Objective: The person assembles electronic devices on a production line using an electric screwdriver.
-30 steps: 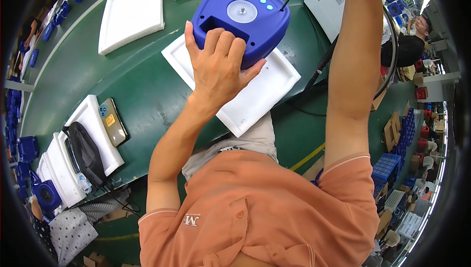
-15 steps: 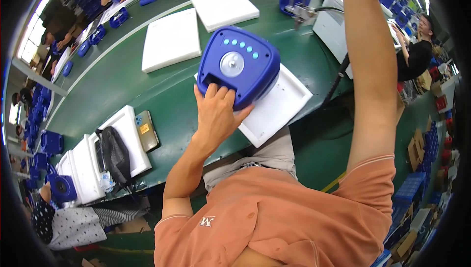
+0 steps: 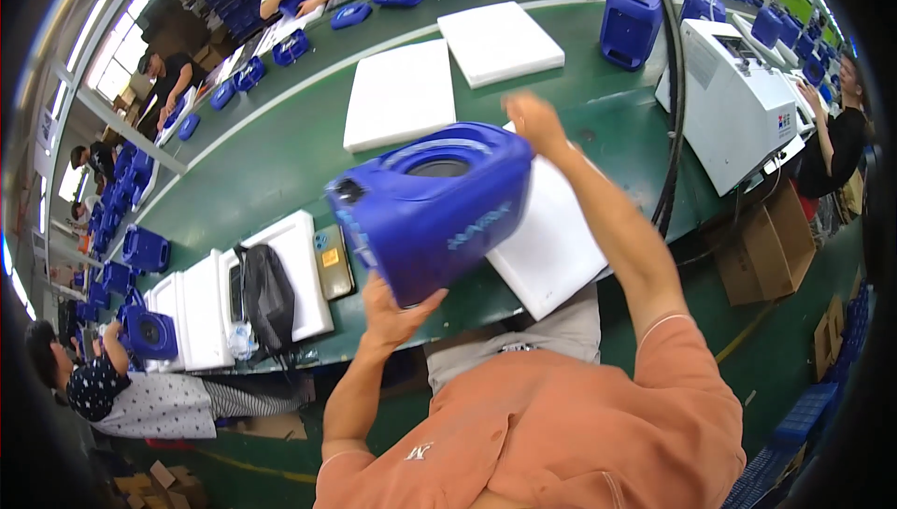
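Observation:
A blue plastic speaker housing point(image 3: 439, 219) is tilted above the bench, its side with a large round opening turned up and away. My left hand point(image 3: 392, 315) grips its lower left corner, the thumb along the lower edge. Close to the housing's far right corner is my right hand point(image 3: 534, 124). Motion smears its fingers, and whether it touches the housing cannot be made out. Beneath the housing and my right forearm lies a white foam pad point(image 3: 556, 247), partly hidden.
Two white foam slabs point(image 3: 400, 93) point(image 3: 502, 42) lie farther back. Another blue housing point(image 3: 631, 23) stands near black cables point(image 3: 675, 88) and a white machine point(image 3: 733, 102). To the left are a phone-like case point(image 3: 334, 263) and a black mesh bag point(image 3: 268, 299). Co-workers sit around.
The housing has turned over from its dotted panel to the side with the large opening. My right arm has come down from high up to beside it. The view has shifted.

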The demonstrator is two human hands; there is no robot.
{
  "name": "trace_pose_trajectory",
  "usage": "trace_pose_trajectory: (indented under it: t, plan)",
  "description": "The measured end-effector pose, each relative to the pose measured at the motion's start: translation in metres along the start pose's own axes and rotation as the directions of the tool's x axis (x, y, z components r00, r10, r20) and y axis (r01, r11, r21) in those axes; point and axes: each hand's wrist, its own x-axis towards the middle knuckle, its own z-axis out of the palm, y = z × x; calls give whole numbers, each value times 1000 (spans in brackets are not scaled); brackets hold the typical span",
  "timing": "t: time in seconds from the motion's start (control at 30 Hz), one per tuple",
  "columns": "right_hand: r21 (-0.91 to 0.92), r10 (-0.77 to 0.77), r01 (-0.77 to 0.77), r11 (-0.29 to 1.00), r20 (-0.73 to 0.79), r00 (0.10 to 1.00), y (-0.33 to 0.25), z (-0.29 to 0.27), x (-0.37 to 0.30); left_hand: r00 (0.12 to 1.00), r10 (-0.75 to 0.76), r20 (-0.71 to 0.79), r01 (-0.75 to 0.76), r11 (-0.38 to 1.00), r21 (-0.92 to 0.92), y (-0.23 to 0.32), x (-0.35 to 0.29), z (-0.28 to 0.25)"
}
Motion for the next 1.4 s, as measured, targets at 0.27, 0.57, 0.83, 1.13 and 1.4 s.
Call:
trace_pose_trajectory:
  t: [0.27, 0.57, 0.83, 1.13, 1.4]
  plan:
    - [-269, 225, -142, 952, 304, 926, -46, 41, -129, 971, 190, -142, -91, 852, 516, -68, 180, -90]
    - [-299, 357, -290, 909, 200, 912, -39, 39, -132, 933, 60, 355, -302, 667, 681, -129, 410, -53]
    - [-331, 373, -291, 898, 218, 902, -49, 36, -121, 972, 233, -27, -149, 702, 697, -162, 390, 3]
    - [-374, 427, -336, 864, 195, 883, -46, 44, -127, 914, -310, -263, 404, 612, 680, -239, 158, 61]
    - [217, 343, -368, 904, 144, 928, -29, 54, -44, 948, -182, -262, 314, 675, 668, -231, 144, 58]
